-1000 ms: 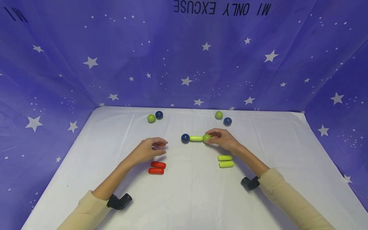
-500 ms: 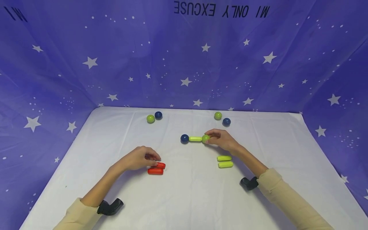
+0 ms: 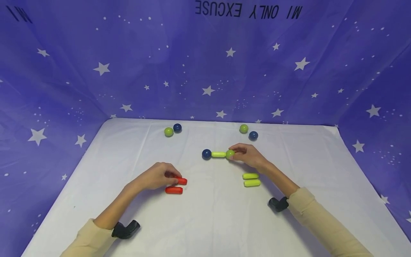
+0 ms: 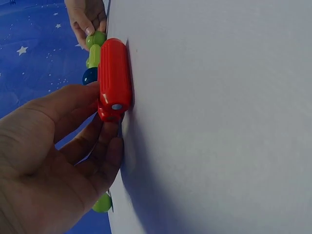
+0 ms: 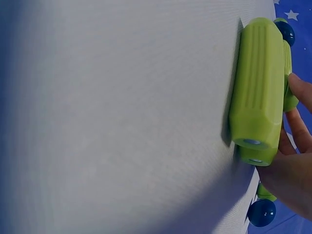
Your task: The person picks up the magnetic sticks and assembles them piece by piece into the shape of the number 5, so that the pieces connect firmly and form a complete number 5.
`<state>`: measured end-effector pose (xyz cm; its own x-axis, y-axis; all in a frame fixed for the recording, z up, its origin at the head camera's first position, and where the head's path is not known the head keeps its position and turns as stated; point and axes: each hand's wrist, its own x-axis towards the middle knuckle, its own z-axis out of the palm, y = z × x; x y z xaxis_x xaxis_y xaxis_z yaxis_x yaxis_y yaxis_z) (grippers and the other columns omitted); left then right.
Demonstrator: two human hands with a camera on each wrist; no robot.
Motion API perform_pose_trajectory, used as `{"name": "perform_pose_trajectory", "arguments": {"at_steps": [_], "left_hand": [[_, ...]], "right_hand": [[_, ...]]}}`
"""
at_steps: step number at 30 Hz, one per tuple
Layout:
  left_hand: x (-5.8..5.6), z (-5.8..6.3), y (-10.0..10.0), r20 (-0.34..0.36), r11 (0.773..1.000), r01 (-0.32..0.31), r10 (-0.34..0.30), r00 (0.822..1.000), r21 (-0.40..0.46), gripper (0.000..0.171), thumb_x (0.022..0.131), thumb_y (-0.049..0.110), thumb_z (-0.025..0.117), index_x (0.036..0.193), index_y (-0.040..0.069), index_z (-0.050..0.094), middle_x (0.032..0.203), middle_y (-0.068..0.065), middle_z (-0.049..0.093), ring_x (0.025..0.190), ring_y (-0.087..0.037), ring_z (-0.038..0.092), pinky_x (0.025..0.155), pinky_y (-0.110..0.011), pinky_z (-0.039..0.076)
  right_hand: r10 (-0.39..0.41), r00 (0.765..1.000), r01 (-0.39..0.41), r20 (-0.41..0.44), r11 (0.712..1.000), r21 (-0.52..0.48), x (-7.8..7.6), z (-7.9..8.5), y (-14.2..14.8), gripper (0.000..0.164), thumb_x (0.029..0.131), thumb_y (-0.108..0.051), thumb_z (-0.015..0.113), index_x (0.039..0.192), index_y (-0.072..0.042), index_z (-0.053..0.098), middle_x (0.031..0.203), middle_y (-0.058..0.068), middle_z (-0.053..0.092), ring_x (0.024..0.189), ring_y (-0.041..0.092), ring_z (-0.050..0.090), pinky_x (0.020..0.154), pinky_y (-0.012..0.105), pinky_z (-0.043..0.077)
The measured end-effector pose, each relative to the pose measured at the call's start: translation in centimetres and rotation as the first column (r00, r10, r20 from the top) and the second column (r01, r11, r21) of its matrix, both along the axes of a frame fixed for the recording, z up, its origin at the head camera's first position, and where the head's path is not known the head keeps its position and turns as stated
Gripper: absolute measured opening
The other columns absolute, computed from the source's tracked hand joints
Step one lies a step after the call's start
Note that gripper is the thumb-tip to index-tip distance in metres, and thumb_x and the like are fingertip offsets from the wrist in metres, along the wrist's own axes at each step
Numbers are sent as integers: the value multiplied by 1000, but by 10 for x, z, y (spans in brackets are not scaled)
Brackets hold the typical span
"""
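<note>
Purple-blue cloth (image 3: 179, 71) with white stars makes the background, and black letters stand upside down near its upper edge. Before it spreads a table (image 3: 208, 217) covered with white fabric. On the left part of the table, the left hand (image 3: 157, 176) pinches one red stick (image 3: 182, 181) between thumb and fingers; whether this stick touches the fabric, I cannot tell. Just beside it, nearer to the person, lies the second red stick (image 3: 174, 190), which shows a metallic tip at its end in the left wrist view.

Near the middle, a dark blue ball (image 3: 207, 154), a yellow-green stick (image 3: 218, 154) and a green ball (image 3: 229, 154) form one straight row, end to end. The right hand (image 3: 248, 156) grips the green ball, at the right end of this row. Closer to the person, two loose yellow-green sticks (image 3: 252, 183) lie side by side.

At the far side rest two pairs, each with one green and one blue ball: the left pair (image 3: 168, 131) and the right pair (image 3: 253, 135). Both forearms wear beige sleeves (image 3: 321, 217).
</note>
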<state>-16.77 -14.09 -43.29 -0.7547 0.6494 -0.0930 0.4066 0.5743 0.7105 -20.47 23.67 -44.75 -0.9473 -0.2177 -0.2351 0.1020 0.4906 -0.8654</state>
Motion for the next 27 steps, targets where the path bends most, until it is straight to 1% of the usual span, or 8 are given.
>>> {"name": "perform_pose_trajectory", "arguments": {"at_steps": [4,8,12,14,18,22,24,27], "left_hand": [[-1,0,4,5,1000,-4,4,1000,-22,16,86,8,74,101,9,78,93,6,67,83,-13,56,75,-30,48],[-3,3,9,9,999,-8,9,1000,-52,17,86,7,75,102,8,78,93,4,66,82,-14,55,72,-30,47],[-4,4,18,14,996,-47,48,999,-71,17,87,8,75,104,8,77,93,4,67,83,-15,55,73,-31,46],[-5,4,23,19,996,-71,72,997,-54,17,88,9,74,104,9,76,90,5,67,81,-15,56,73,-31,46],[-8,3,36,33,993,-116,116,993,16,15,89,8,73,104,6,75,83,4,67,74,-14,58,68,-29,48],[-10,3,53,99,979,-194,187,977,58,17,89,9,73,105,3,73,81,3,67,70,-14,59,63,-28,48],[-10,4,62,142,970,-233,222,965,70,18,90,10,73,106,3,73,81,2,68,70,-15,60,62,-28,48],[-10,3,73,209,951,-293,269,940,95,19,90,12,73,106,3,74,80,1,69,69,-17,62,61,-28,47]], "right_hand": [[5,1000,-5,7,1000,-2,-1,0,0,42,89,-20,77,128,-10,65,122,7,65,113,25,58,92,39,47],[10,1000,-10,0,1000,-4,0,2,1,43,90,-20,76,129,-8,64,122,9,65,113,26,58,91,38,48],[11,1000,-11,-2,1000,-6,0,3,1,44,90,-19,76,129,-6,64,122,10,65,111,27,57,89,38,48],[11,1000,-11,3,1000,-7,0,3,1,43,89,-20,76,129,-7,64,121,10,65,110,26,58,88,37,47],[13,1000,-13,4,1000,-4,0,3,1,42,89,-20,76,129,-8,64,120,8,65,109,25,58,87,36,48],[14,1000,-14,9,1000,-6,0,3,1,41,90,-19,75,128,-9,65,119,7,65,108,25,57,87,36,47],[14,1000,-14,11,1000,-7,0,3,0,40,90,-19,75,128,-9,65,119,7,65,108,25,58,87,36,47],[18,1000,-18,8,1000,-8,-1,3,0,40,90,-18,75,128,-8,65,118,7,65,109,25,58,87,37,47]]}}
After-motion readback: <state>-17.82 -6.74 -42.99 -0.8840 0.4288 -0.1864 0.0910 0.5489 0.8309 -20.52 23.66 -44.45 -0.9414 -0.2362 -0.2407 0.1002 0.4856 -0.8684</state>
